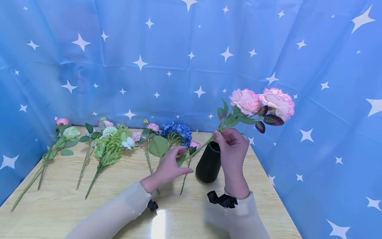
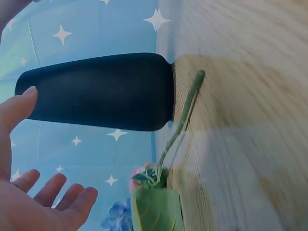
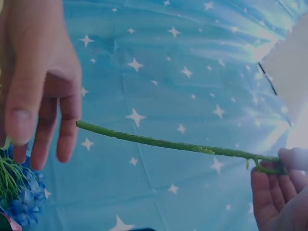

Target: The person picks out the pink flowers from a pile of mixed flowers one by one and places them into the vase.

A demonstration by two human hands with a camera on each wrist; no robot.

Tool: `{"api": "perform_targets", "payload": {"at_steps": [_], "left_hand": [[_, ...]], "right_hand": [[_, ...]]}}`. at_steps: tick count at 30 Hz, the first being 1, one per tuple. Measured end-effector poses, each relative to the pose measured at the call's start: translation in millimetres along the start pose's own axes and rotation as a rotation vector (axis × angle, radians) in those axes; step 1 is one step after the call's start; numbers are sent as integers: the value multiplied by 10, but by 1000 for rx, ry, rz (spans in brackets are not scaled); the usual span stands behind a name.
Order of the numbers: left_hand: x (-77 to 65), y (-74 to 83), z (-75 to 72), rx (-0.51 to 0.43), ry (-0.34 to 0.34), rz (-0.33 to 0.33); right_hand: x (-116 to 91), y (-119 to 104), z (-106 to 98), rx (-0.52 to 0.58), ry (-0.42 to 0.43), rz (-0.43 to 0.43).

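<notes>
Between the thumb and fingers of my right hand (image 1: 235,154) is the upper stem of a pink artificial flower spray (image 1: 277,103), with two full blooms and green and dark red leaves. Its bare green stem (image 3: 163,143) slants down to the left, over the mouth of a black vase (image 1: 207,166) in the head view. The vase stands upright on the table. My left hand (image 1: 168,168) is by the stem's cut end, fingers spread and holding nothing. In the left wrist view, its thumb overlaps the vase's upper part.
Left of the vase lie a blue hydrangea (image 1: 179,132) and a small pink flower stem (image 1: 185,177). Farther left are a green leafy bunch (image 1: 108,149) and a white rose stem (image 1: 71,132). A starry blue curtain (image 1: 167,83) borders the wooden table (image 1: 59,212).
</notes>
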State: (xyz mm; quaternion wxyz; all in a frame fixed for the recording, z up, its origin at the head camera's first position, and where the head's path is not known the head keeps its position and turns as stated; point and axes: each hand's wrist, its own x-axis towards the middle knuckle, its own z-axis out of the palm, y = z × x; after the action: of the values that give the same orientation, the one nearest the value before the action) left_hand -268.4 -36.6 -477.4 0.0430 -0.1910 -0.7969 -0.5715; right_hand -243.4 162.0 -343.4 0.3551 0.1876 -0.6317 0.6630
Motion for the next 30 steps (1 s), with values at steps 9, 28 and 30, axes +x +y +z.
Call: {"api": "perform_targets", "payload": {"at_steps": [9, 28, 30], "left_hand": [[306, -27, 324, 52, -43, 20], [504, -87, 727, 101, -156, 36], [504, -94, 751, 86, -164, 47]], "right_hand": [[86, 28, -95, 27, 19, -27], [212, 25, -290, 149, 112, -52], [215, 25, -301, 168, 122, -49]]}}
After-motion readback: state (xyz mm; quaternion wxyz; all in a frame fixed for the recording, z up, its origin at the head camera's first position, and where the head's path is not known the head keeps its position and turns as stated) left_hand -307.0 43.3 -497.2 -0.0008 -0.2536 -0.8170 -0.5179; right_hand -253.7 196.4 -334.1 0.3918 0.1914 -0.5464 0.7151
